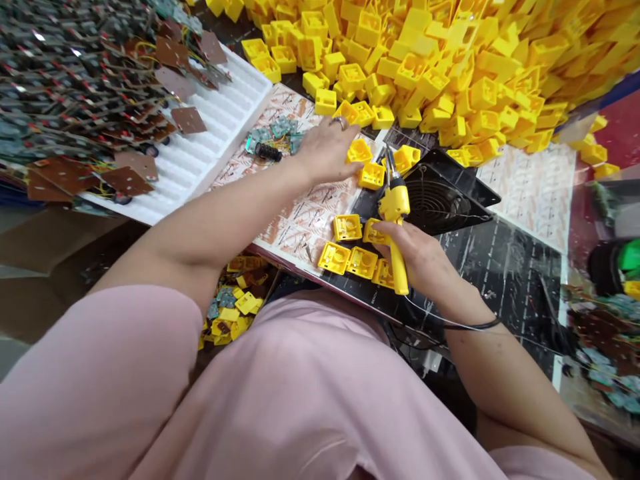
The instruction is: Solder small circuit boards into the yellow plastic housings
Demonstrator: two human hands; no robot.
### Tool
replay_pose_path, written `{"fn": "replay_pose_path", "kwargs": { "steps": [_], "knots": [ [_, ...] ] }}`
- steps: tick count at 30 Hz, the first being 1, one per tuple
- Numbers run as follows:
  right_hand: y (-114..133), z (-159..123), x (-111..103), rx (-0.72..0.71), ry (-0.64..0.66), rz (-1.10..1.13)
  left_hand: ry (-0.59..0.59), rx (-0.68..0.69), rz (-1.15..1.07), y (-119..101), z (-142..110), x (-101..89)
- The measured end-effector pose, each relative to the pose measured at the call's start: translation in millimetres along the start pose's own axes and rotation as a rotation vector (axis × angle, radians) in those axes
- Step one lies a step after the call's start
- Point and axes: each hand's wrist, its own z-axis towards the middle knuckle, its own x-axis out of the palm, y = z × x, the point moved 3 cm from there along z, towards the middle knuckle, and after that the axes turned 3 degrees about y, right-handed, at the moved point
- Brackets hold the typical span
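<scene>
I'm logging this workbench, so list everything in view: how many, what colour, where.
Housings: uncountable, yellow, heaped far side, strays nearer
Front housings: five, yellow, by right hand
Gun-shaped tool: one, yellow, in right hand
Fan: one, black, beyond tool
Circuit boards: many, brown, left
Foam tray: one, white, beneath those
Small boards: several, teal, by left hand
Cylinder: one, black, beside these
Parts pile: many, mostly yellow, below table edge
Right-edge clutter: many, brown and teal
Hands: two, bare, centre
</scene>
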Motion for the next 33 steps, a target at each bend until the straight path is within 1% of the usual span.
{"fn": "replay_pose_path", "kwargs": {
  "steps": [2,3,5,6,7,8,9,10,12,14,16,17,19,21,22,24,25,27,29,31,33],
  "knots": [
    [-1.1,3.4,3.6,-0.015,-0.017,-0.003,0.014,0.026,-0.026,11.8,7.8,-1.6],
    [-2.0,4.8,5.0,-0.022,-0.026,-0.006,0.018,0.047,-0.036,17.2,4.7,-5.1],
    [-4.0,7.6,6.8,-0.037,-0.043,-0.011,0.072,0.103,-0.021,25.4,-14.7,-14.0],
    [-4.9,9.5,7.6,-0.048,-0.049,-0.012,0.149,0.126,0.012,27.9,-29.2,-16.6],
    [-5.6,12.0,8.8,-0.062,-0.052,-0.011,0.259,0.151,0.057,28.7,-45.6,-16.7],
    [-6.0,15.1,10.6,-0.078,-0.051,-0.007,0.348,0.172,0.092,27.9,-62.2,-15.1],
    [-6.1,18.7,13.0,-0.097,-0.047,-0.003,0.409,0.203,0.103,24.7,-77.6,-11.6],
    [-5.8,22.4,15.8,-0.116,-0.04,0.001,0.427,0.235,0.091,19.6,-90.5,-6.7],
    [-4.6,28.0,21.4,-0.146,-0.025,-0.001,0.405,0.293,0.021,6.0,-107.5,6.4],
    [-3.5,28.1,24.2,-0.159,-0.009,-0.021,0.379,0.319,-0.058,-6.6,-113.5,19.1],
    [-2.9,21.9,22.0,-0.146,-0.005,-0.058,0.375,0.317,-0.112,-12.9,-111.7,23.5],
    [-2.7,17.2,18.7,-0.127,-0.017,-0.089,0.362,0.29,-0.114,-11.9,-108.4,20.6],
    [-0.7,7.1,9.1,-0.094,-0.067,-0.152,0.291,0.163,-0.017,0.4,-98.2,4.3],
    [4.8,-1.3,-2.0,-0.093,-0.15,-0.184,0.178,-0.006,0.154,21.6,-85.9,-20.7],
    [8.7,-4.3,-6.9,-0.104,-0.187,-0.181,0.136,-0.057,0.213,32.0,-80.1,-32.7],
    [16.9,-8.7,-14.3,-0.131,-0.241,-0.15,0.108,-0.097,0.294,49.0,-70.0,-48.8],
    [20.6,-10.4,-16.4,-0.138,-0.252,-0.137,0.118,-0.092,0.324,54.9,-66.2,-51.6],
    [26.3,-14.0,-18.4,-0.136,-0.254,-0.119,0.147,-0.076,0.398,63.4,-61.4,-48.0],
    [29.6,-18.6,-18.6,-0.116,-0.262,-0.114,0.146,-0.074,0.448,70.5,-59.1,-37.9],
    [31.1,-23.7,-17.7,-0.08,-0.28,-0.117,0.096,-0.096,0.437,79.2,-56.4,-29.8],
    [32.0,-28.4,-16.2,-0.045,-0.305,-0.124,0.074,-0.123,0.372,88.5,-50.6,-28.5]
  ]
}}
